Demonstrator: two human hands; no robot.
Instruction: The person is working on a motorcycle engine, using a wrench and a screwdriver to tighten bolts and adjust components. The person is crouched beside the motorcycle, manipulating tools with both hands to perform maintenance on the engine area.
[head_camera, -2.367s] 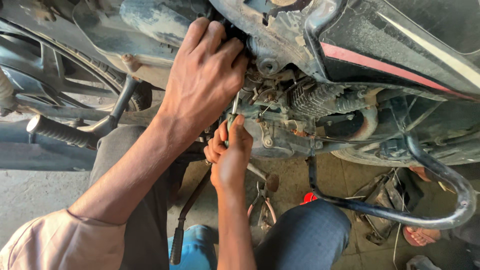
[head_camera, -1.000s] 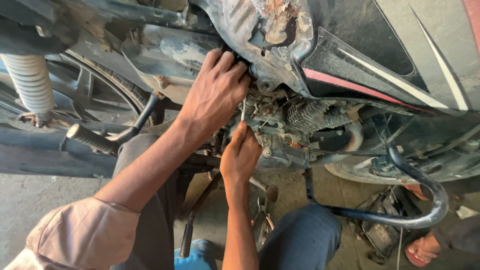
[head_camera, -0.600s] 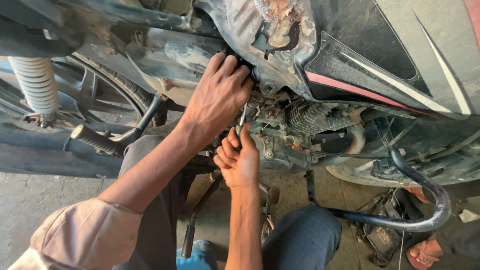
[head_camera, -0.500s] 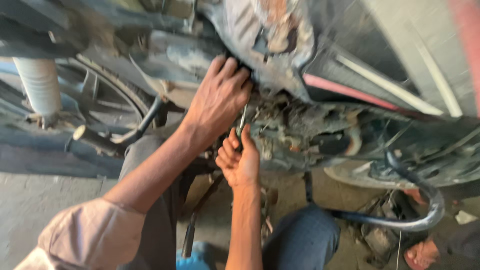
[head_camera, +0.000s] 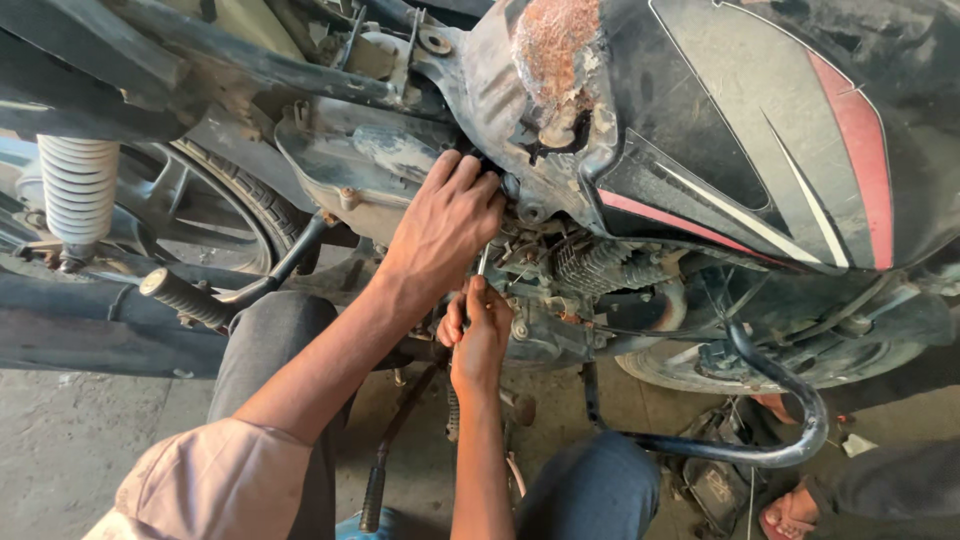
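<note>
Left hand (head_camera: 445, 225) lies flat, fingers spread slightly apart and pressed on the dusty grey metal engine block (head_camera: 560, 300) of the black motorcycle with red and white stripes (head_camera: 760, 150), fingertips tucked under the rusty, cracked edge of the side panel (head_camera: 555, 60). It grips nothing that shows. Right hand (head_camera: 478, 335) sits just at 6 o'clock of the left hand, fingers curled tight together around the thin silver metal tool shaft (head_camera: 483, 263), which stands near upright, tip going up behind the left palm; tip hidden, tool type cannot tell.

Engine block: centre of view, at 3 o'clock of both hands, grimy, oily, dull grey with brown rust spots, ribbed cooling fins (head_camera: 590, 265) on the upper part, a round bolt head low left, thin cables across it.

Black curved steel crash guard (head_camera: 770, 440) loops at 4 o'clock of the engine. White coil rear shock spring (head_camera: 78, 190) at 9 o'clock, far left. Black rubber footpeg (head_camera: 185, 298) at 8 o'clock of the left hand, well apart. Rear tyre (head_camera: 245, 190) behind the left forearm. Another person's foot in a red sandal (head_camera: 790, 510) at the lower right on the concrete floor (head_camera: 60, 450). Pink sleeve (head_camera: 210, 480) at the bottom left.
</note>
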